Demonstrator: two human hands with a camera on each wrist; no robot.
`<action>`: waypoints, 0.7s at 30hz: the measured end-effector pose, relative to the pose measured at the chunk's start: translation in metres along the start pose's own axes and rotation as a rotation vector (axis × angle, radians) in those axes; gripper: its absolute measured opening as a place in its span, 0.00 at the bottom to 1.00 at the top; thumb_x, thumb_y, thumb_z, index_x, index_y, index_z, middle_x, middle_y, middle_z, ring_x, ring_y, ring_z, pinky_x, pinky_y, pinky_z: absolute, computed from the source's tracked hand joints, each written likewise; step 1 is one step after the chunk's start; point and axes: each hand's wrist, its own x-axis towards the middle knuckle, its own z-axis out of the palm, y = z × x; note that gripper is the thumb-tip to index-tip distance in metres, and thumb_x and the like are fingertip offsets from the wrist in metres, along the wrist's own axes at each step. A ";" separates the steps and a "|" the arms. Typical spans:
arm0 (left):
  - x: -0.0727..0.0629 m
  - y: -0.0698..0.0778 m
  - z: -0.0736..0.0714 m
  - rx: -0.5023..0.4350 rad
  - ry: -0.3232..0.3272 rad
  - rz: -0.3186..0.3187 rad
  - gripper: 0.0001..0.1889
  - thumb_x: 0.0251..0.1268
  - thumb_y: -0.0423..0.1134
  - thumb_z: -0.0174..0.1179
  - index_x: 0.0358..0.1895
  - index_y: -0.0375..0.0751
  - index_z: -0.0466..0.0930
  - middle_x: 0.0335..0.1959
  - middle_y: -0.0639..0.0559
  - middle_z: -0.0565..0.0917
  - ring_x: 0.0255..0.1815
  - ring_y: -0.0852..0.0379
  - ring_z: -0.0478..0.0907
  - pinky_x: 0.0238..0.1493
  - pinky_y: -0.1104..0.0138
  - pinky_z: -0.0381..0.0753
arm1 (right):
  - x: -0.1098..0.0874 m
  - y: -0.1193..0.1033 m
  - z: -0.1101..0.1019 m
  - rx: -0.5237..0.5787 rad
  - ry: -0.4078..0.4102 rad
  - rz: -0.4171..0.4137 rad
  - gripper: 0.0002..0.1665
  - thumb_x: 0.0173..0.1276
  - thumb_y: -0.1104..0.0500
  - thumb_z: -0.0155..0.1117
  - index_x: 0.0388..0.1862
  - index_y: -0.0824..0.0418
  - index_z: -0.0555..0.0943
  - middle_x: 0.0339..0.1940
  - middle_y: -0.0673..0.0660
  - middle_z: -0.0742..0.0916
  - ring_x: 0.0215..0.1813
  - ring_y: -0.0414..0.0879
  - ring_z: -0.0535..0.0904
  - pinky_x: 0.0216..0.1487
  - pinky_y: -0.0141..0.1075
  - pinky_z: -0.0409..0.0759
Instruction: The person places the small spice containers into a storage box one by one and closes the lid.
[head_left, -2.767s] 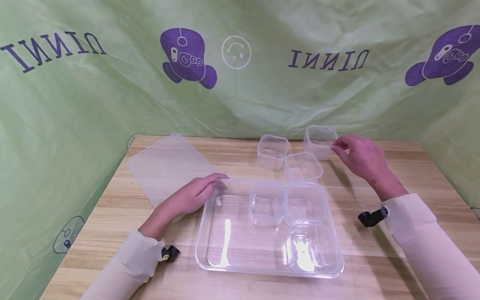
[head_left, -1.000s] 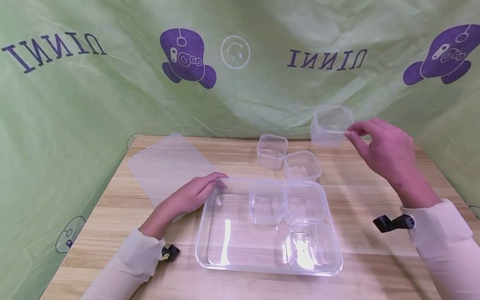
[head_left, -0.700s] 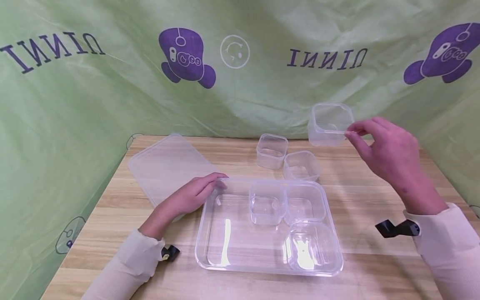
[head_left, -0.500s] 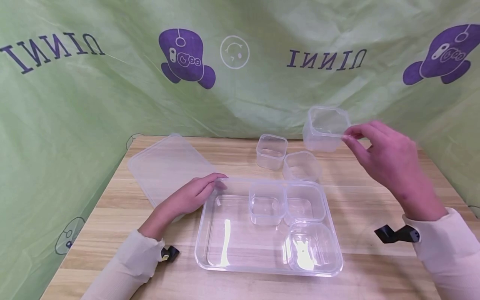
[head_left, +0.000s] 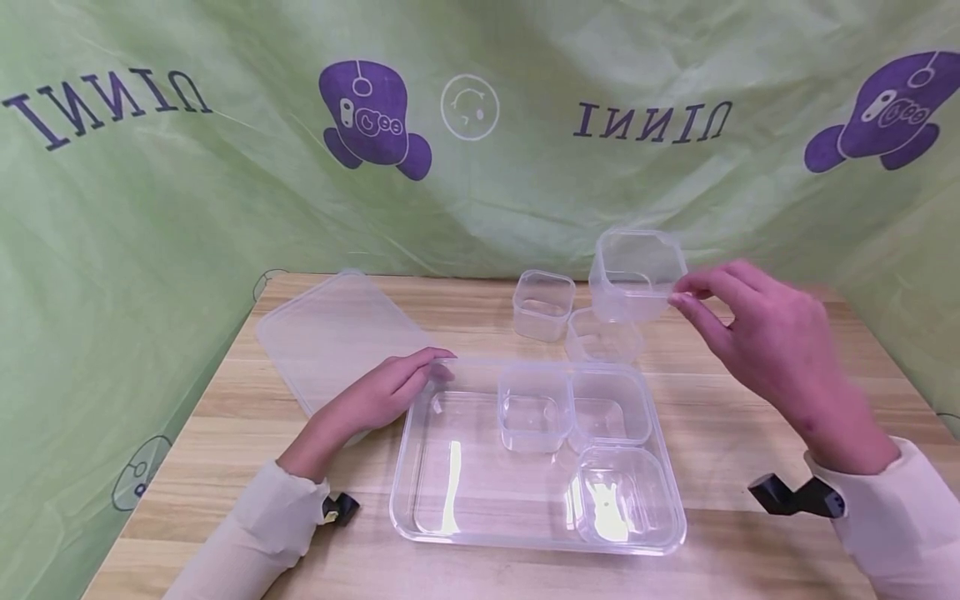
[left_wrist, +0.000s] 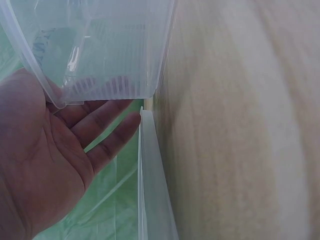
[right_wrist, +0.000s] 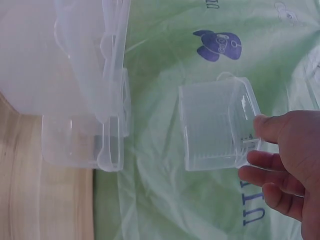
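Note:
In the head view my right hand [head_left: 772, 342] pinches the rim of a small clear square container [head_left: 633, 287], which hangs upright in the air. The right wrist view shows this raised container [right_wrist: 215, 125] apart from the others, its rim between thumb and fingers of the right hand [right_wrist: 285, 160]. My left hand [head_left: 382, 392] rests at the far left corner of a large clear rectangular container [head_left: 408, 500]. In the left wrist view, the left hand's [left_wrist: 55, 155] fingers lie fairly straight against the container's outside; the thumb is hidden. Three small containers [head_left: 536, 408] stand inside its right part.
Two more small containers, one at the back [head_left: 543, 304] and another nearer [head_left: 600, 337], stand behind the large one. A flat translucent lid [head_left: 341, 333] lies on the wooden table [head_left: 210, 450] at the left. A green printed curtain [head_left: 487, 208] hangs behind.
My right hand takes the small container by its rim, lifts it off the back of the table, then brings it lower and leftward. The left hand stays at the large container's corner.

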 end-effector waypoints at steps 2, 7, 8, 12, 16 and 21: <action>0.000 0.000 0.000 0.000 -0.001 -0.003 0.21 0.86 0.36 0.35 0.69 0.43 0.74 0.53 0.50 0.86 0.65 0.51 0.77 0.71 0.52 0.68 | -0.001 -0.005 0.000 -0.003 0.006 -0.017 0.35 0.80 0.32 0.48 0.42 0.58 0.88 0.38 0.56 0.89 0.19 0.48 0.78 0.15 0.40 0.67; 0.000 -0.002 0.001 0.002 -0.005 -0.005 0.21 0.86 0.36 0.35 0.70 0.44 0.73 0.54 0.51 0.86 0.65 0.52 0.77 0.71 0.52 0.69 | -0.002 -0.017 -0.002 0.001 0.026 -0.057 0.36 0.80 0.32 0.47 0.39 0.58 0.89 0.37 0.56 0.90 0.18 0.45 0.77 0.13 0.38 0.65; 0.000 -0.002 0.001 0.001 -0.005 -0.003 0.21 0.86 0.36 0.35 0.69 0.44 0.73 0.54 0.51 0.86 0.65 0.52 0.77 0.71 0.52 0.69 | -0.002 -0.020 -0.002 0.005 0.033 -0.066 0.35 0.80 0.32 0.47 0.38 0.58 0.89 0.37 0.56 0.90 0.18 0.44 0.76 0.13 0.37 0.65; 0.000 -0.002 0.001 0.003 -0.001 0.005 0.21 0.85 0.36 0.35 0.69 0.44 0.74 0.53 0.51 0.87 0.64 0.52 0.78 0.70 0.52 0.69 | -0.003 -0.029 -0.003 0.035 0.057 -0.100 0.34 0.81 0.34 0.48 0.37 0.58 0.89 0.37 0.56 0.90 0.18 0.44 0.77 0.13 0.36 0.68; 0.000 -0.002 0.001 0.005 0.002 0.009 0.21 0.86 0.36 0.36 0.69 0.43 0.74 0.53 0.51 0.87 0.64 0.52 0.78 0.70 0.52 0.69 | -0.006 -0.036 -0.003 0.071 0.053 -0.109 0.32 0.80 0.34 0.50 0.38 0.57 0.89 0.37 0.55 0.90 0.18 0.44 0.77 0.13 0.35 0.69; 0.000 -0.002 0.001 0.008 0.007 0.011 0.20 0.86 0.36 0.36 0.68 0.43 0.74 0.53 0.50 0.87 0.64 0.52 0.78 0.71 0.53 0.69 | -0.008 -0.044 -0.005 0.065 0.043 -0.153 0.29 0.81 0.36 0.52 0.38 0.56 0.89 0.36 0.52 0.90 0.20 0.41 0.78 0.14 0.35 0.71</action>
